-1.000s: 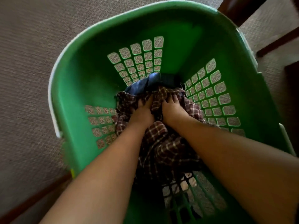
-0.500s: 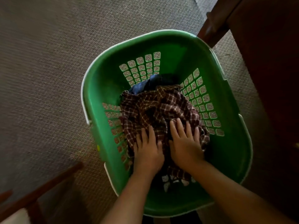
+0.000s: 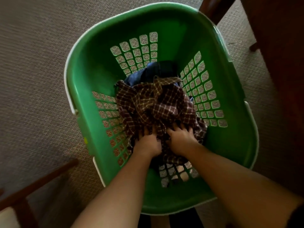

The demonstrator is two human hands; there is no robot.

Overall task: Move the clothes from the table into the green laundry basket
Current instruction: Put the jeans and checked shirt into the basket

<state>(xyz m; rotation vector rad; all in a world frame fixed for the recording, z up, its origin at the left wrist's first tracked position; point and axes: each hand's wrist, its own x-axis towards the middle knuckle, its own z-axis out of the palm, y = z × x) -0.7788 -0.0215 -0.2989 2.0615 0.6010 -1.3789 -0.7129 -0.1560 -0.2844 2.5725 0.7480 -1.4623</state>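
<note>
Two bare forearms reaching down into green laundry basket (image 3: 166,28), left hand (image 3: 147,143) and right hand (image 3: 181,139) side by side on crumpled brown plaid garment (image 3: 153,104), fingers (image 3: 171,132) spread, tips sunk in folds, grip not discernible, blue garment (image 3: 148,73) beneath, basket on carpet (image 3: 32,79).

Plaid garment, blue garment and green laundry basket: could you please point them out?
plaid garment (image 3: 153,104), head view, crumpled middle.
blue garment (image 3: 139,76), head view, exposed fold.
green laundry basket (image 3: 177,27), head view, far wall.
</note>
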